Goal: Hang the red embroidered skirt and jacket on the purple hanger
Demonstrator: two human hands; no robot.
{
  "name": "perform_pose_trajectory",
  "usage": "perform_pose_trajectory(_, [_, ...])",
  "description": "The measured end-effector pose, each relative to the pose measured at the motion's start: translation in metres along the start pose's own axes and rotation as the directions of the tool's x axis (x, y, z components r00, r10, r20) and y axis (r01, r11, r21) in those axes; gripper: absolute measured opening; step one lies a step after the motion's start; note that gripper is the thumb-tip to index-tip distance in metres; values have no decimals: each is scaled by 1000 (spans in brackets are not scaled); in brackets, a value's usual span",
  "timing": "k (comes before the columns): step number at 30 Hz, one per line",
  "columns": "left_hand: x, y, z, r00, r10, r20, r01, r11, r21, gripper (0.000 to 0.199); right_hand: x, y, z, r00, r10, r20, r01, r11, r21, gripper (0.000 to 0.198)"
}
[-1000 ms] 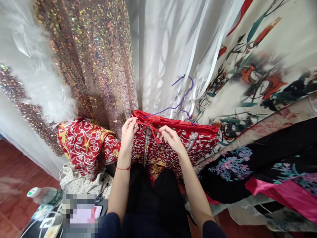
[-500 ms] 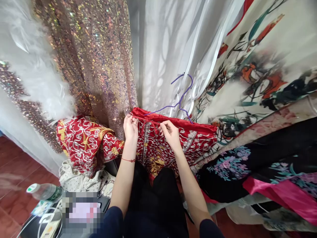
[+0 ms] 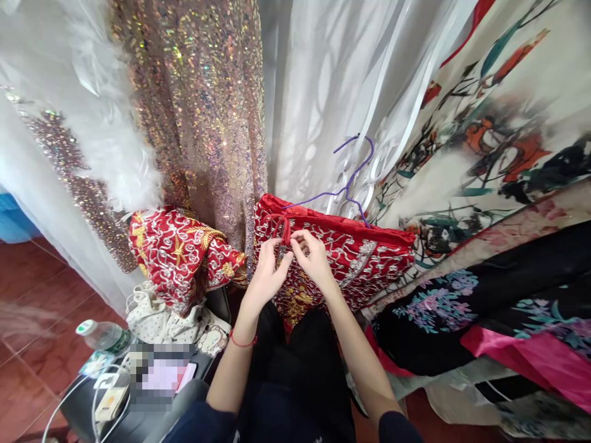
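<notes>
A red embroidered garment (image 3: pixel 351 258), worked in silver and gold thread, is seen hung over a purple hanger (image 3: pixel 344 184) at the centre of the view, its folded top edge running from 10 o'clock down toward 3 o'clock. A thin red tie cord (image 3: pixel 285 231) near the garment's upper left corner is pinched between the fingertips of both hands — the left hand (image 3: pixel 268 274) closed on it from below, the right hand (image 3: pixel 314 255) closed on it just beside, the two touching. A red string bracelet (image 3: pixel 242 341) is worn on the left wrist.

At 9 o'clock of the garment a second red embroidered piece (image 3: pixel 180 255) is bunched up, just apart from the first, over a white dotted cloth (image 3: pixel 166 320). A sequinned gown (image 3: pixel 198 111) hangs at 11 o'clock, with white feather trim (image 3: pixel 115 147) further left; white sheer fabric (image 3: pixel 323 92) falls at 12 o'clock. The space at 3 o'clock is crowded by a painted cream robe (image 3: pixel 484 123) and black floral cloth with pink lining (image 3: pixel 508 307), pressed against the garment's right edge.

Bare red floor (image 3: pixel 32 289) is left open only at 8 o'clock. There a water bottle (image 3: pixel 104 335) lies beside a white charger and cable (image 3: pixel 108 400) — the bottle's label cannot be read, and a patch next to it is blurred.
</notes>
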State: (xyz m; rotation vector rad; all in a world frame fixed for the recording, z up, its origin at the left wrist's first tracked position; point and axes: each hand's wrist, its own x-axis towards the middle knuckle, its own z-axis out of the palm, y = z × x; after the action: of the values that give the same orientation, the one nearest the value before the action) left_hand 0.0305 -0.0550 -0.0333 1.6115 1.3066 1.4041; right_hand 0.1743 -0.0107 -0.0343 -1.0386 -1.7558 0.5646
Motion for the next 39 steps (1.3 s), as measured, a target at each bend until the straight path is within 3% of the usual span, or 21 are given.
perform_pose_trajectory(2, [-20, 9, -20, 987, 157, 31, -160, 980, 117, 23, -6, -9, 13, 994, -88, 61, 92, 994, -67, 18])
perform_pose_trajectory(3, [-29, 10, -31, 978, 210, -9, -205, 965, 166, 20, -9, -15, 20, 988, -126, 86, 134, 987, -92, 18])
perform_pose_trajectory(5, [-44, 5, -55, 942, 273, -196, -201, 925, 324, 21, -17, -25, 35, 975, -180, 131, 197, 972, -126, 18])
perform_pose_trajectory(6, [-50, -1, -67, 908, 284, -309, -132, 892, 432, 26, -20, -31, 43, 968, -198, 153, 219, 966, -138, 19])
perform_pose_trajectory(8, [-64, -22, -90, 836, 238, -494, 136, 783, 607, 61, -27, -44, 61, 954, -224, 198, 259, 951, -169, 20])
perform_pose_trajectory(10, [-78, -45, -113, 792, 100, -602, 423, 622, 659, 102, -31, -56, 80, 934, -264, 241, 320, 919, -232, 21])
perform_pose_trajectory(11, [-85, -56, -123, 777, 20, -629, 519, 545, 658, 111, -31, -63, 89, 919, -292, 265, 363, 889, -278, 22])
perform_pose_trajectory(13, [-97, -71, -144, 759, -105, -643, 612, 452, 649, 93, -29, -76, 109, 870, -364, 334, 476, 797, -372, 25])
perform_pose_trajectory(16, [-107, -72, -171, 770, -183, -612, 617, 457, 640, 39, -22, -97, 139, 737, -473, 483, 669, 612, -421, 34])
perform_pose_trajectory(19, [-110, -49, -189, 762, -79, -643, 572, 548, 611, 33, -13, -118, 166, 577, -557, 597, 812, 471, -345, 51])
perform_pose_trajectory(21, [-110, -28, -196, 738, 75, -670, 494, 616, 613, 32, -5, -133, 180, 537, -581, 612, 835, 469, -288, 47])
perform_pose_trajectory(23, [-111, -10, -201, 719, 216, -661, 390, 661, 641, 31, 4, -147, 189, 586, -577, 570, 796, 542, -270, 33])
perform_pose_trajectory(25, [-115, 3, -205, 723, 283, -630, 323, 667, 671, 41, 14, -157, 190, 680, -559, 475, 719, 636, -280, 31])
perform_pose_trajectory(28, [-121, 15, -214, 791, 219, -571, 323, 643, 695, 60, 28, -163, 178, 800, -524, 293, 598, 738, -312, 36])
perform_pose_trajectory(31, [-113, 26, -227, 861, 160, -483, 273, 656, 704, 38, 41, -160, 158, 853, -494, 167, 520, 780, -347, 43])
perform_pose_trajectory(33, [-93, 36, -235, 878, 216, -427, 185, 670, 719, 27, 51, -155, 144, 860, -499, 104, 499, 785, -367, 51])
perform_pose_trajectory(36, [-43, 52, -239, 893, 310, -325, 51, 649, 759, 26, 71, -141, 125, 880, -475, 20, 438, 794, -422, 57])
perform_pose_trajectory(39, [14, 65, -227, 945, 274, -180, -15, 583, 812, 33, 94, -116, 106, 938, -343, 40, 315, 801, -510, 50])
